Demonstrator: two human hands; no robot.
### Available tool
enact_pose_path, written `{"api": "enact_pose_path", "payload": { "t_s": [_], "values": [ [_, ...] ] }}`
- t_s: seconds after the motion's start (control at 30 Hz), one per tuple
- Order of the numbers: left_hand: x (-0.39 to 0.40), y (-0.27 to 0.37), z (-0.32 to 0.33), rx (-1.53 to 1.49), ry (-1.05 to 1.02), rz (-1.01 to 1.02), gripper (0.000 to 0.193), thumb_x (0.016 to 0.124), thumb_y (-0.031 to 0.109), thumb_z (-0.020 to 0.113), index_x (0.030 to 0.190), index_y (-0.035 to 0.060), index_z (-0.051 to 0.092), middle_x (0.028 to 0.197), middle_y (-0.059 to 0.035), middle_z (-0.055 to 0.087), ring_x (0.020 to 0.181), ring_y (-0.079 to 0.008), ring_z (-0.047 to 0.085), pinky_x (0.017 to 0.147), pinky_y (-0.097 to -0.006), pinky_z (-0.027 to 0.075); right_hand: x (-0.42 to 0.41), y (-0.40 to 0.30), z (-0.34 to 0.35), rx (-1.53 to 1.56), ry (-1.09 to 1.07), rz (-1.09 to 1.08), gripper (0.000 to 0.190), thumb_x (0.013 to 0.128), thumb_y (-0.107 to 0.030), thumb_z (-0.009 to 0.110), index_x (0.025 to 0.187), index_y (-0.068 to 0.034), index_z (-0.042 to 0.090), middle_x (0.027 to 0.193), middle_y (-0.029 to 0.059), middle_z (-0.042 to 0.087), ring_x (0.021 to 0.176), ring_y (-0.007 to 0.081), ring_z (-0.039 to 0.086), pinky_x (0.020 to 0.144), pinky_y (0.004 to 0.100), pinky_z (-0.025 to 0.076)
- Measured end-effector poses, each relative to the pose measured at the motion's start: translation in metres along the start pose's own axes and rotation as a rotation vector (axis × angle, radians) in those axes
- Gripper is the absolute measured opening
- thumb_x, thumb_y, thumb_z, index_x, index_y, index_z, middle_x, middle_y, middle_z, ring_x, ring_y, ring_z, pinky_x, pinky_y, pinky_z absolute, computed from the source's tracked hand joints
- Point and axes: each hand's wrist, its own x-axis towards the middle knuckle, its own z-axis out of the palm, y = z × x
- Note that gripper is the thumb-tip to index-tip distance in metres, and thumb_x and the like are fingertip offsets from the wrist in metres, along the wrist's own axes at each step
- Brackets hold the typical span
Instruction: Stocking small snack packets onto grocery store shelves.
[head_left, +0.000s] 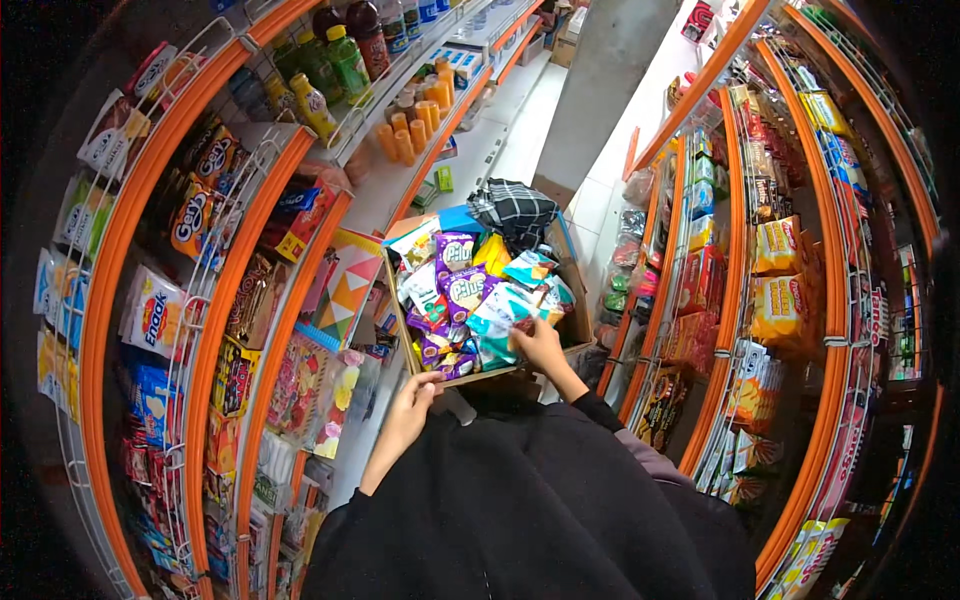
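Note:
Before me stands an open cardboard box (583, 300) filled with small snack packets. My left hand (411, 405) grips the box's near left rim. My right hand (541, 346) is over the packets on the near right side, its fingertips at a teal and white snack packet (499, 311); whether they pinch it cannot be told. Purple snack packets (466, 289) fill the left and middle of the box, with a yellow packet (492, 255) behind them. A dark checked cloth (517, 210) lies bunched on the far rim.
Orange-edged shelves (262, 225) of packaged snacks rise close on the left, with bottles (349, 64) and orange cups (412, 131) farther back. More snack shelves (731, 225) line the right side. A grey pillar (600, 90) stands beyond the box on the tiled floor.

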Motion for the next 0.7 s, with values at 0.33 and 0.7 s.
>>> {"api": "enact_pose_path", "payload": {
  "t_s": [0.33,0.7],
  "values": [
    [0.113,-0.049,0.021,0.205,-0.031,0.166,0.038,0.087,0.019,0.049,0.117,-0.0028,0.043,0.117,-0.0177,0.049,0.111,-0.0244,0.046,0.094,-0.0315,0.034,0.015,-0.023,0.015,-0.021,0.030,0.108,0.042,0.070,-0.034,0.063,0.085,0.005,0.054,0.083,0.0248,0.059,0.082,0.0393,0.057,0.071,0.0425,0.046],
    [0.108,-0.054,0.041,0.540,0.013,0.112,0.077,0.079,0.029,0.060,0.132,-0.0044,0.016,0.132,-0.0246,0.028,0.125,-0.0306,0.026,0.102,-0.0356,0.022,0.001,-0.016,0.025,0.155,0.058,-0.092,0.045,0.067,-0.029,0.070,0.094,0.001,0.050,0.078,0.0138,0.059,0.073,0.0251,0.059,0.067,0.0336,0.045]
  ]
}}
